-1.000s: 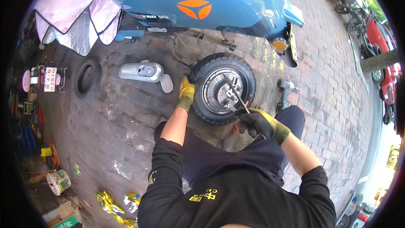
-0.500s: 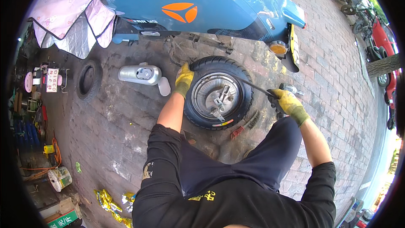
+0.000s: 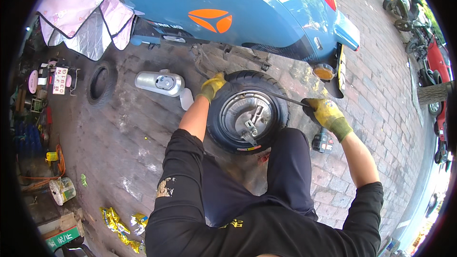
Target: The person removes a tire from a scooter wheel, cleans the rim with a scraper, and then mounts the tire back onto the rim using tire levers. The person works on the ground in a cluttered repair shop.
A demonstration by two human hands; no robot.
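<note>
A wheel with a black tire (image 3: 281,85) around a silver hub (image 3: 238,119) lies flat on the ground before my knees. My left hand (image 3: 213,86), in a yellow glove with dark fingers, is closed on the tire's upper left edge; its fingertips blend into the black rubber. In the same kind of glove, my right hand (image 3: 327,113) grips one end of a long dark tire lever (image 3: 285,98). The lever slants up leftward over the tire, its far end at the rim. Below my right hand shows the dark base of a power tool (image 3: 322,143), otherwise hidden.
A blue scooter (image 3: 266,14) stands just beyond the wheel. Left lie a silver cylindrical part (image 3: 159,82) and a loose tire (image 3: 101,84). A red-handled brush (image 3: 263,158) is mostly hidden by my right leg. Gold wrapping (image 3: 113,220) lies at lower left. Motorcycles (image 3: 397,4) stand far right.
The right end of the lever has shifted slightly with my right hand. My right knee has swung inward against the wheel, covering most of the brush. My left hand stays on the tire.
</note>
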